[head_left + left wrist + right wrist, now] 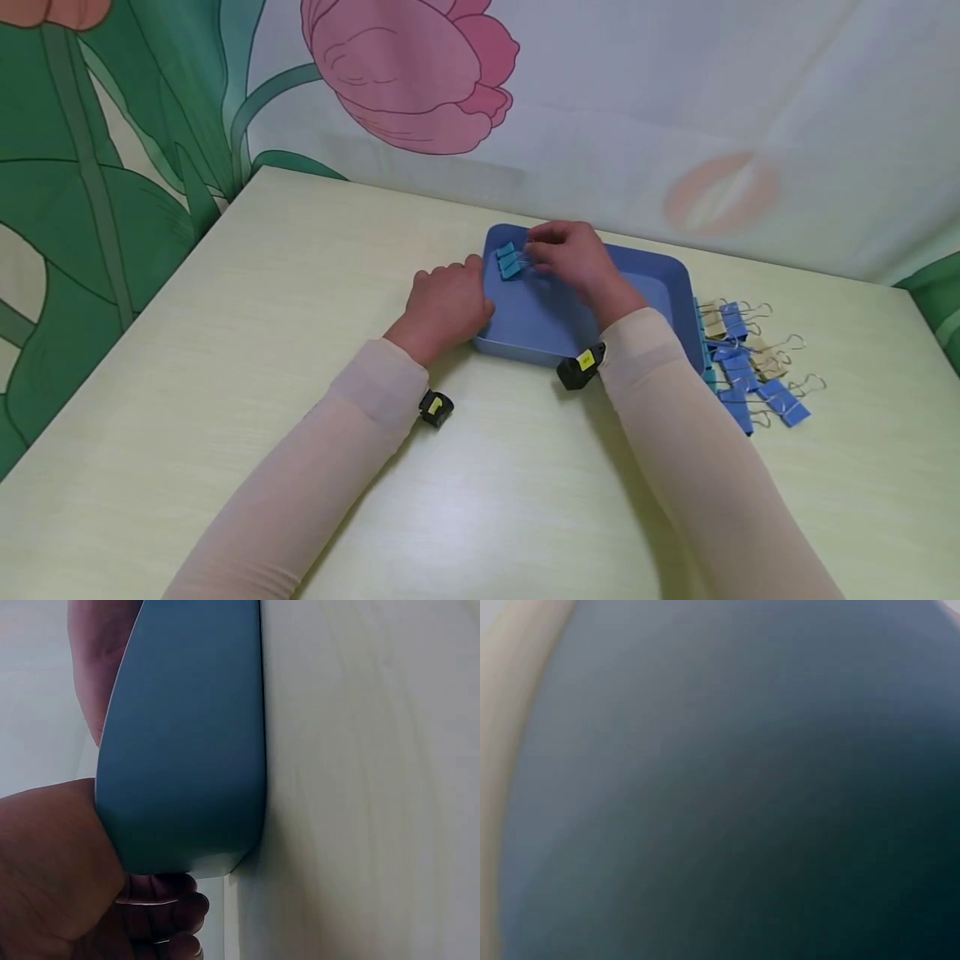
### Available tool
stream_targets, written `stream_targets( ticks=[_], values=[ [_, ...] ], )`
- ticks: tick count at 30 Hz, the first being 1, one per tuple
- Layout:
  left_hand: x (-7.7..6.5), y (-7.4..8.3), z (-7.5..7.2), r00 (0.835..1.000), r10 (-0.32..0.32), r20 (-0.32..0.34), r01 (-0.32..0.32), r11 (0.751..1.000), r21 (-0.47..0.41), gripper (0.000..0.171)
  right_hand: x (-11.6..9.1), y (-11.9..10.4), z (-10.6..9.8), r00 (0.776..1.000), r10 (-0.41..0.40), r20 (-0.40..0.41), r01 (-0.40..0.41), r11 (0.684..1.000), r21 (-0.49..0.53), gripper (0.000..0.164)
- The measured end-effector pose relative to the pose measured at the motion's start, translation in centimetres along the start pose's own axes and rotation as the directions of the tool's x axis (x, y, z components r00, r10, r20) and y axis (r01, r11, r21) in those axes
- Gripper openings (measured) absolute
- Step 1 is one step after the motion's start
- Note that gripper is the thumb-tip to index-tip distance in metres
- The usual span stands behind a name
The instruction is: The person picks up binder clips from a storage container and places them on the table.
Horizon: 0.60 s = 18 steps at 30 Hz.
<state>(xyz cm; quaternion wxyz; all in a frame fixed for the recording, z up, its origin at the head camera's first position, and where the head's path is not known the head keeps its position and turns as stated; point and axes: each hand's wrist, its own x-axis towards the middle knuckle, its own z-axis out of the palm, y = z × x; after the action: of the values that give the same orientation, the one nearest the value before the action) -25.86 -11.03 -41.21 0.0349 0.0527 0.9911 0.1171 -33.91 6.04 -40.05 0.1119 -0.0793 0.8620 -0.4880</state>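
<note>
A blue tray (660, 265) lies on the table, its side wall (184, 735) close up in the left wrist view. My left hand (447, 302) grips the tray's left end, with fingers (169, 915) curled by the corner. Inside, at the left end, a few teal binder clips (509, 262) lie in a row with wire handles pointing right. My right hand (572, 257) reaches over the far wall area, thumb and forefinger pinching at the handles of a clip; its fingertips partly cover them. The right wrist view shows mostly the blurred blue tray (705, 690).
Right of the tray lies a loose pile of blue binder clips (738, 372) and cream binder clips (767, 358), handles sticking out. Several teal clips (708, 379) sit close along the tray's right wall. A flowered curtain (600, 108) hangs behind the table (480, 500).
</note>
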Motion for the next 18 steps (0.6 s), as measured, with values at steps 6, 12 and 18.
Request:
stream_targets(
  ticks=[6,12,18],
  values=[
    [0.08,-0.02,0.02,1.000,-0.001,-0.007,0.001,1.000,-0.008,0.045,-0.06,0.15,0.26,0.998,-0.024,-0.065,0.015,0.991,-0.135,0.028],
    [0.21,-0.37,0.24,1.000,0.010,-0.006,-0.010,0.999,-0.030,0.044,-0.56,0.10,0.26,0.997,-0.003,-0.080,-0.005,0.995,-0.102,0.024],
    [0.21,-1.01,0.32,1.000,0.009,-0.009,-0.009,0.999,-0.038,0.043,-0.81,0.02,0.35,0.998,0.005,-0.058,-0.008,0.999,-0.039,0.025]
  ],
)
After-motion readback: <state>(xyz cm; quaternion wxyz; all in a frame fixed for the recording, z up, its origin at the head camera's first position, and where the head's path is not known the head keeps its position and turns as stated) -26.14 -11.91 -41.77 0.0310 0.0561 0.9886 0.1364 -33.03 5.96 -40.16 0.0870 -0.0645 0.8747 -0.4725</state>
